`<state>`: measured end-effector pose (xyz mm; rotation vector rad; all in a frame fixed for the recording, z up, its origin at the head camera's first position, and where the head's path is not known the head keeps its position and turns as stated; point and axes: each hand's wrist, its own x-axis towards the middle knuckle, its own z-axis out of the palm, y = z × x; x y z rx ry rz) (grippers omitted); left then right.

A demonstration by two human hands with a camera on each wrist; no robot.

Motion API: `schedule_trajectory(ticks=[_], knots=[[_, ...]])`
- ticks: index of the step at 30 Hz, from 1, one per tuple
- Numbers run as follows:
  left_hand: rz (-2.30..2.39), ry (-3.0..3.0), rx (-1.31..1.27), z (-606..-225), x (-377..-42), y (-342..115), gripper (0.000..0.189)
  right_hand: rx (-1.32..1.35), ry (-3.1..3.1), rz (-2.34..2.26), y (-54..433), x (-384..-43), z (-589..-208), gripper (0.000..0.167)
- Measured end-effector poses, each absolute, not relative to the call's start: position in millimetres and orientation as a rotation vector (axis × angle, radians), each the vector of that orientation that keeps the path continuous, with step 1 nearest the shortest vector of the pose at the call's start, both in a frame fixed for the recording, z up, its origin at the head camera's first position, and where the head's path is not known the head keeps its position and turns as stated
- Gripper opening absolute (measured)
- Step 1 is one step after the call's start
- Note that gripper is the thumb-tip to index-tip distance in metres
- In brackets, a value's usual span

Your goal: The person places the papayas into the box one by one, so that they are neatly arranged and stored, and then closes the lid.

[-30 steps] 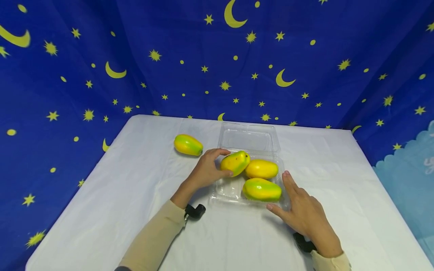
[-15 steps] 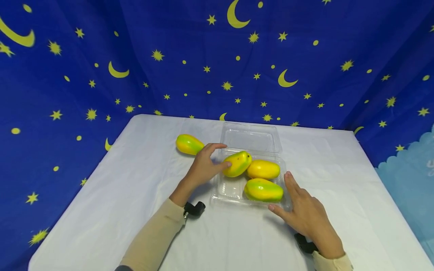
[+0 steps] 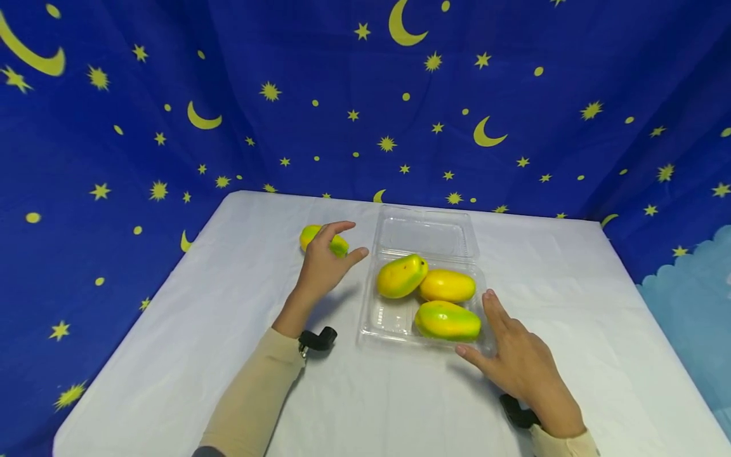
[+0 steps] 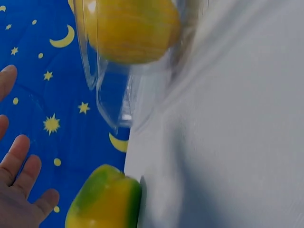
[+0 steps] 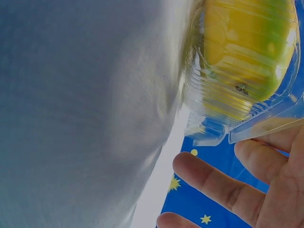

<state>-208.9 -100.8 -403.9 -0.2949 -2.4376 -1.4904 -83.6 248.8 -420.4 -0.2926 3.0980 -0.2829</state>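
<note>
My left hand hovers in front of the lone papaya at the left, covering part of it, with thumb and fingers spread and nothing between them. In the left wrist view, that papaya lies beside the spread fingers. Three yellow-green papayas sit in the clear plastic clamshell box: one tilted at the back left, a yellower one against it, and one in front. My right hand stays spread at the box's right side, fingertips right at its wall in the right wrist view.
The box's lid lies folded back behind it. A white cloth covers the table. Behind hangs a blue curtain with yellow moons and stars. Each wrist carries a black camera mount.
My left hand has let go of the papaya at the box's back left and moved left and back to the lone papaya. The right hand has kept its place by the box.
</note>
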Motion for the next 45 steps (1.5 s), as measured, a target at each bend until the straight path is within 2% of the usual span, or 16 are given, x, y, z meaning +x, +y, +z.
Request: schedule_trajectory(ticks=[11, 25, 45], knots=[[-1.437, -2.398, -0.224, -403, -220, -113, 0.055, -0.286, 3.109, -0.327, 252, -84, -420, 0.112], [-1.423, -2.412, -0.043, -416, -239, -159, 0.057, -0.305, 3.127, -0.309, 251, -83, -422, 0.112], [-1.471, -2.617, -0.184, -439, -251, -165, 0.069, -0.293, 3.119, -0.284, 252, -84, -422, 0.112]])
